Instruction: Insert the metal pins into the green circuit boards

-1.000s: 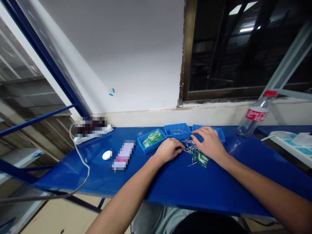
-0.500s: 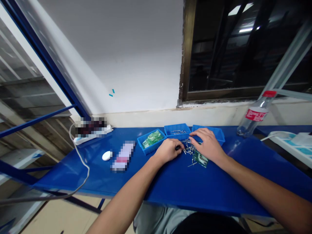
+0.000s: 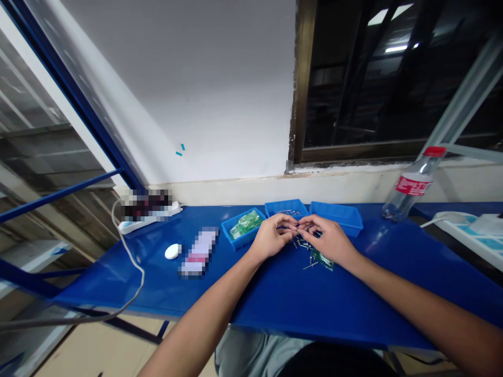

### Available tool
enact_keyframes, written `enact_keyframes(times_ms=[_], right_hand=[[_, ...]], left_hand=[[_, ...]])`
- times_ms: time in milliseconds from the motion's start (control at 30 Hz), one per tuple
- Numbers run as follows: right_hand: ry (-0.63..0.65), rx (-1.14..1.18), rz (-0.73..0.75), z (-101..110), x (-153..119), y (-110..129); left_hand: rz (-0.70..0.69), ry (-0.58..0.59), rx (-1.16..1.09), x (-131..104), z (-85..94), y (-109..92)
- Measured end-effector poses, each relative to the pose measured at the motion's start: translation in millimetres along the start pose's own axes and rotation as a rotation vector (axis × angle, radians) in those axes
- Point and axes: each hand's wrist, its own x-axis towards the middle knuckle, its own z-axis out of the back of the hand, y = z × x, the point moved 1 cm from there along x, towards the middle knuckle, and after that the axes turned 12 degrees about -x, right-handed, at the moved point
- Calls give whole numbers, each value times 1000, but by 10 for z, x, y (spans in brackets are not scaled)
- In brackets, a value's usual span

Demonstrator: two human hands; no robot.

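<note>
My left hand (image 3: pixel 272 234) and my right hand (image 3: pixel 327 235) meet at the fingertips over a loose pile of thin silver metal pins (image 3: pixel 302 243) that look like blind rivets. Fingers and thumb are pinched on both; whatever sits between them is too small to make out. Partly under my right hand lies a green-and-clear plastic packet (image 3: pixel 324 259), with a single pin in front of it. Behind the hands are a blue bin (image 3: pixel 286 207) with more pins inside and another blue bin (image 3: pixel 341 219), partly covered by my right hand.
A blue bin (image 3: pixel 236 242) of green packets stands left of my left hand. Farther left are a blurred-out flat object (image 3: pixel 199 251), a white round item (image 3: pixel 172 251) and a cable (image 3: pixel 137 288). A red-capped bottle (image 3: pixel 411 186) and a power strip (image 3: pixel 477 233) are on the right.
My right hand has drawn back from the bin's front edge, and its fingers have curled in. Its fingertips now meet those of my left hand, above the pins.
</note>
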Motion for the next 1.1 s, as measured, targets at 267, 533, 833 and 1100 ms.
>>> enact_keyframes(times_ms=[267,533,833,1100], right_hand=[[7,231,-122,-54,12,-23],[33,264,-122,-161,-14,-84],[-19,95,-17,-88,-3,-16],[-47,129,-2,-24,-1,7]], left_hand=[[-56,-61,86,-20,-31,-96],[-121,-6,98,-34,-27,-67],[-130,101,32,-18,-55,84],[-52,55,185,-10,-9,27]])
